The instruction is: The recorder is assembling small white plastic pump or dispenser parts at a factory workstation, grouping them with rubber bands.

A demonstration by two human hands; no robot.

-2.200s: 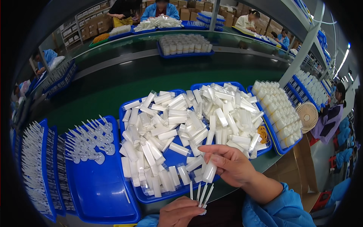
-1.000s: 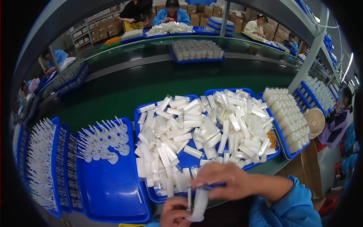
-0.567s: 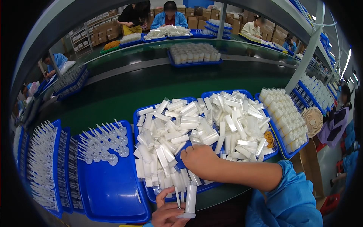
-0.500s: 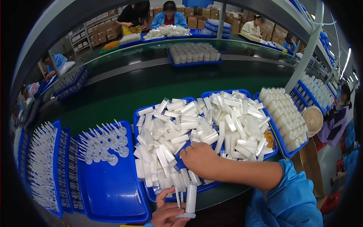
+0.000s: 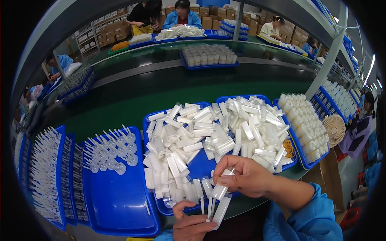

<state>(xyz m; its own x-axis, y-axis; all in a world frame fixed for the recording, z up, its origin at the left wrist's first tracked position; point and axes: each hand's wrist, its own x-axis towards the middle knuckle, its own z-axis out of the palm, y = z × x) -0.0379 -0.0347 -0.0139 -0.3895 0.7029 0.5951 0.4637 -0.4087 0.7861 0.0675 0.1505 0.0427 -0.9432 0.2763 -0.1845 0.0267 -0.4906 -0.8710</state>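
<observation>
My left hand is closed at the lower middle around the lower ends of thin white stems and a tilted white sleeve with a clear edge. Its fingers hide the stems' bases. Just above, my right hand pinches a second white sleeve, which is close to the stem tips; whether they touch I cannot tell. Many similar sleeves lie heaped in a blue tray behind my hands. In another blue tray, several thin stems on round, translucent bases stand upright.
More upright stems fill stacked trays at far left. On the right are a second sleeve heap, yellow rubber bands, a tray of banded white pieces and a beige fan. People sit beyond the green belt.
My right hand has come back from the heap toward my left hand with a sleeve in its fingers. The sleeve at my left hand has tilted, and that hand has shifted slightly right.
</observation>
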